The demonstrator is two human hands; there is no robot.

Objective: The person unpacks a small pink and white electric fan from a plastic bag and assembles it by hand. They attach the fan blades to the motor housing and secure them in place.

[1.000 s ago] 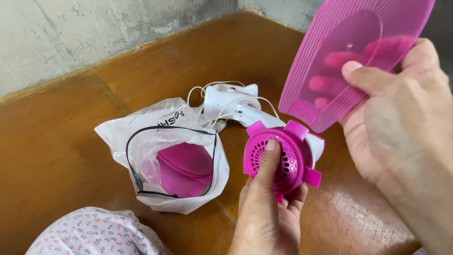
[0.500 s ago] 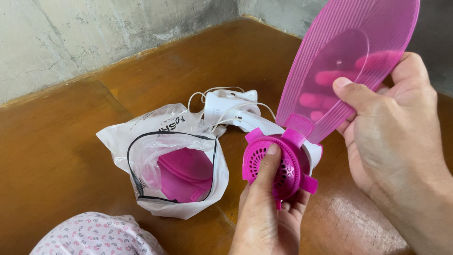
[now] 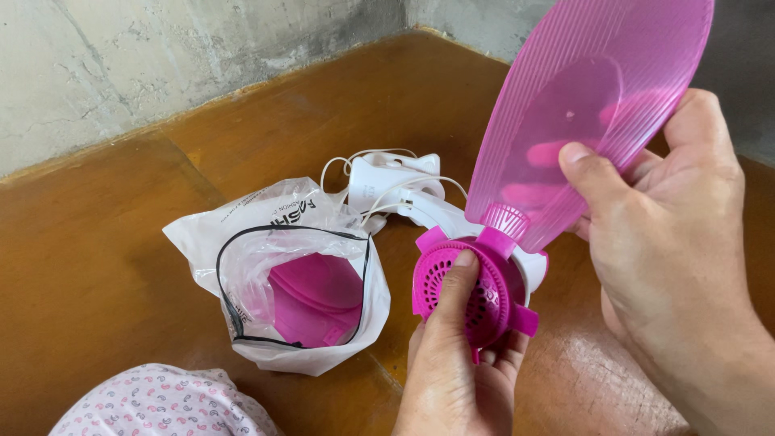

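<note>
My left hand [image 3: 460,355] grips a round pink fan hub [image 3: 472,287] with a perforated face, thumb pressed on its front. My right hand [image 3: 670,242] holds a translucent pink ribbed fan blade [image 3: 581,105] upright, its narrow base touching a slot at the hub's upper right edge. Behind the hub lies a white fan motor body [image 3: 395,190] with a thin white cord, resting on the brown wooden surface [image 3: 105,250]. To the left, an open clear and white plastic bag [image 3: 291,282] holds more pink blades.
A rough grey concrete wall [image 3: 161,64] runs along the far edge of the wooden surface. Patterned pink and white cloth [image 3: 169,404] shows at the bottom left, close to me.
My right hand has swung the pink blade more upright and lowered its base onto the hub's edge. The left hand keeps holding the hub in the same place.
</note>
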